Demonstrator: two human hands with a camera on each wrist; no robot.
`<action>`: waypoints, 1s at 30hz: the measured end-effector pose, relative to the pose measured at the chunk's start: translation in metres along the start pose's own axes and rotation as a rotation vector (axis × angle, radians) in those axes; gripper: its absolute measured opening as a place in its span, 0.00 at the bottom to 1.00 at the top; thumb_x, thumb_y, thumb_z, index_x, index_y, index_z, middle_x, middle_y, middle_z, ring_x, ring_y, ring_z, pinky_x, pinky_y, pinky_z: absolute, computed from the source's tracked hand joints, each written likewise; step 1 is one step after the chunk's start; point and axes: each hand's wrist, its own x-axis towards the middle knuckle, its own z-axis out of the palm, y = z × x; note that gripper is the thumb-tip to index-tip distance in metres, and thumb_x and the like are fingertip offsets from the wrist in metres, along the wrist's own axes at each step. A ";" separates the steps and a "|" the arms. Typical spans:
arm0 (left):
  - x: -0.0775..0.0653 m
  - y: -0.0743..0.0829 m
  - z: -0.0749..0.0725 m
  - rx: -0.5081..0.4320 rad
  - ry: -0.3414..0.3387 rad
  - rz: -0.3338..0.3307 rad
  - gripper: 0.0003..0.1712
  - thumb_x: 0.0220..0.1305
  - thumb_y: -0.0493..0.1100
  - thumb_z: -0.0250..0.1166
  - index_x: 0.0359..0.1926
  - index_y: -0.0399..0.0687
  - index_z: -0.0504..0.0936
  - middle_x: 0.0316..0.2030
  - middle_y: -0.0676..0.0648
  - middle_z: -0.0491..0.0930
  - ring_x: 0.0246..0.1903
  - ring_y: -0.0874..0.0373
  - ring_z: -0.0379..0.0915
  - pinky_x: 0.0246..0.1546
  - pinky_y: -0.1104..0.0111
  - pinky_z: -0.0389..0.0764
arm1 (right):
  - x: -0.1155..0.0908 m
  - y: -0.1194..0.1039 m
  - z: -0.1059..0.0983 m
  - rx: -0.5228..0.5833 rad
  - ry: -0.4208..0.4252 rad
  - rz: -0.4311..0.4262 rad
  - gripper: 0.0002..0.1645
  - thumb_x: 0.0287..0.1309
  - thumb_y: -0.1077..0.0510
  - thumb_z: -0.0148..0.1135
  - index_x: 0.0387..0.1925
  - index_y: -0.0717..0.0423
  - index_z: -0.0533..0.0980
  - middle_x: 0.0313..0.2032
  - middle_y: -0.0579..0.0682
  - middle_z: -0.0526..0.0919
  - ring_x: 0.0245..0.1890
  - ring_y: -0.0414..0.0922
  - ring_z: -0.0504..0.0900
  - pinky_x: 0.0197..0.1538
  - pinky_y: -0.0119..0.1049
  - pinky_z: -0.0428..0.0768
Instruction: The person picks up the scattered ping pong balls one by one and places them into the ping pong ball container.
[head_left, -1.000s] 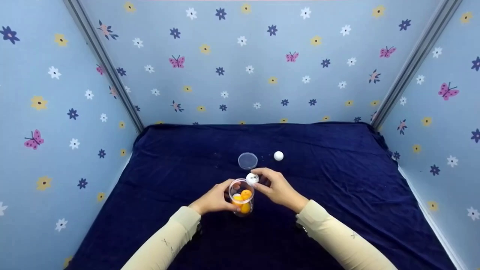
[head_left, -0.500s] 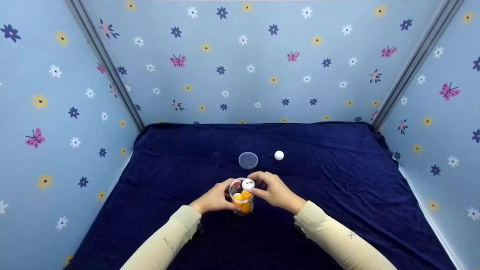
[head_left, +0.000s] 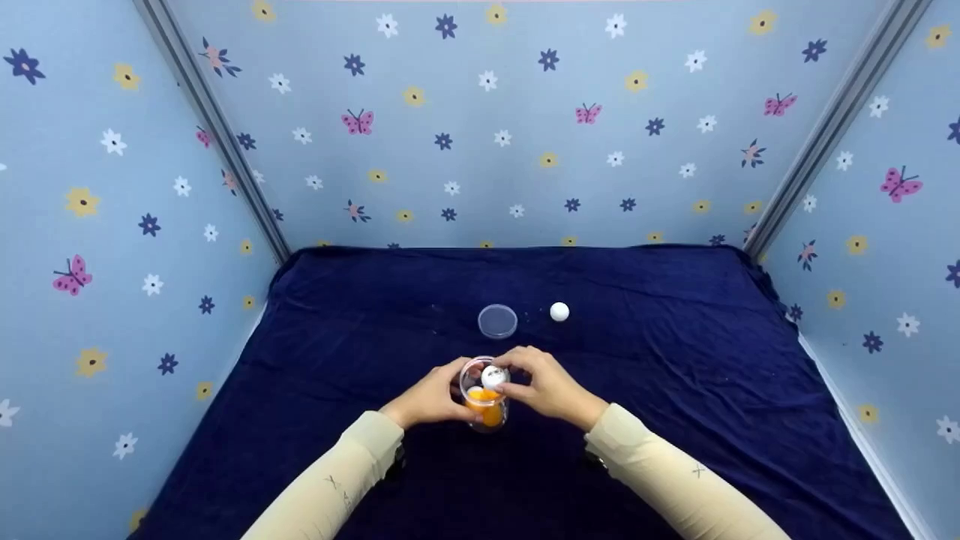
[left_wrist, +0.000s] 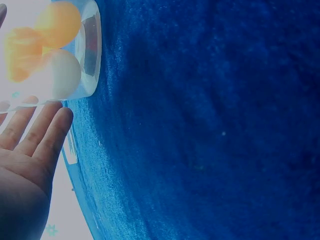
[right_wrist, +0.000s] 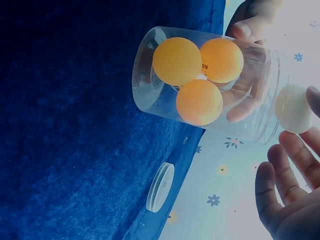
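Observation:
My left hand [head_left: 431,395] grips a clear plastic jar [right_wrist: 145,95] from its left side, the lidless mouth facing up. Inside lie several ping-pong balls: orange balls [right_wrist: 177,61] show in the right wrist view, and a white ball [left_wrist: 62,75] rests near the base in the left wrist view. Between thumb and fingertips, my right hand [head_left: 551,384] pinches another white ping-pong ball [head_left: 493,377] with dark print. That ball sits right at the jar's mouth, overlapping the rim in the right wrist view.
Beyond the jar, its round clear lid [head_left: 497,321] lies on the dark blue cloth [head_left: 360,300]. To the lid's right rests a loose white ping-pong ball [head_left: 559,312]. Flower-patterned walls [head_left: 525,180] enclose the back and both sides.
The right hand has brought the white ping-pong ball left and down, from beside the jar's rim to its mouth. The left hand and jar stay almost where they were.

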 end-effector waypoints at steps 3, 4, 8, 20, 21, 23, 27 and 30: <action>0.000 -0.001 0.000 0.007 0.004 -0.002 0.48 0.51 0.41 0.88 0.72 0.46 0.76 0.61 0.44 0.85 0.59 0.47 0.85 0.57 0.68 0.87 | -0.001 0.001 0.001 -0.016 -0.010 -0.012 0.19 0.62 0.60 0.79 0.53 0.58 0.87 0.48 0.53 0.92 0.44 0.54 0.87 0.49 0.48 0.86; -0.001 -0.002 0.001 0.009 0.006 -0.001 0.48 0.51 0.41 0.88 0.72 0.46 0.76 0.61 0.44 0.85 0.59 0.48 0.85 0.57 0.68 0.87 | -0.002 0.001 0.002 -0.021 -0.014 -0.012 0.19 0.61 0.60 0.79 0.53 0.58 0.87 0.48 0.53 0.92 0.44 0.53 0.87 0.49 0.47 0.86; 0.000 -0.003 0.001 0.008 0.008 0.009 0.47 0.51 0.41 0.88 0.71 0.46 0.77 0.61 0.43 0.85 0.58 0.49 0.85 0.57 0.67 0.88 | -0.002 0.002 0.003 -0.034 -0.024 -0.002 0.20 0.59 0.61 0.80 0.53 0.58 0.87 0.48 0.52 0.93 0.45 0.51 0.86 0.50 0.43 0.84; -0.001 -0.003 0.000 -0.003 0.006 0.009 0.48 0.52 0.41 0.88 0.71 0.35 0.75 0.64 0.32 0.83 0.62 0.39 0.83 0.61 0.47 0.87 | -0.002 0.002 0.004 -0.029 -0.022 0.004 0.12 0.61 0.63 0.78 0.46 0.62 0.88 0.39 0.57 0.92 0.41 0.55 0.85 0.48 0.42 0.82; 0.000 -0.003 0.000 0.000 0.006 0.008 0.48 0.52 0.41 0.88 0.71 0.35 0.74 0.64 0.32 0.83 0.62 0.39 0.83 0.61 0.47 0.87 | -0.002 0.003 0.003 -0.027 -0.020 0.007 0.12 0.61 0.63 0.78 0.46 0.62 0.88 0.40 0.57 0.92 0.41 0.55 0.85 0.48 0.41 0.82; -0.001 -0.003 0.000 0.004 0.006 0.011 0.48 0.52 0.42 0.88 0.71 0.35 0.74 0.64 0.32 0.83 0.62 0.39 0.84 0.61 0.47 0.88 | -0.002 0.002 0.002 -0.023 -0.014 0.010 0.12 0.61 0.63 0.78 0.45 0.63 0.88 0.41 0.56 0.92 0.41 0.55 0.85 0.47 0.41 0.82; -0.001 -0.002 0.001 0.005 0.010 0.016 0.49 0.52 0.41 0.87 0.72 0.35 0.74 0.65 0.32 0.83 0.61 0.40 0.84 0.60 0.50 0.88 | -0.001 0.004 0.000 -0.025 0.023 -0.012 0.11 0.61 0.64 0.78 0.45 0.59 0.89 0.43 0.55 0.93 0.40 0.51 0.85 0.44 0.45 0.84; -0.001 -0.002 0.001 0.000 0.012 0.017 0.48 0.52 0.41 0.87 0.71 0.34 0.74 0.64 0.31 0.82 0.60 0.40 0.85 0.59 0.54 0.89 | -0.001 0.005 -0.002 -0.022 0.062 -0.012 0.12 0.60 0.65 0.78 0.46 0.57 0.89 0.43 0.55 0.92 0.40 0.48 0.84 0.42 0.47 0.86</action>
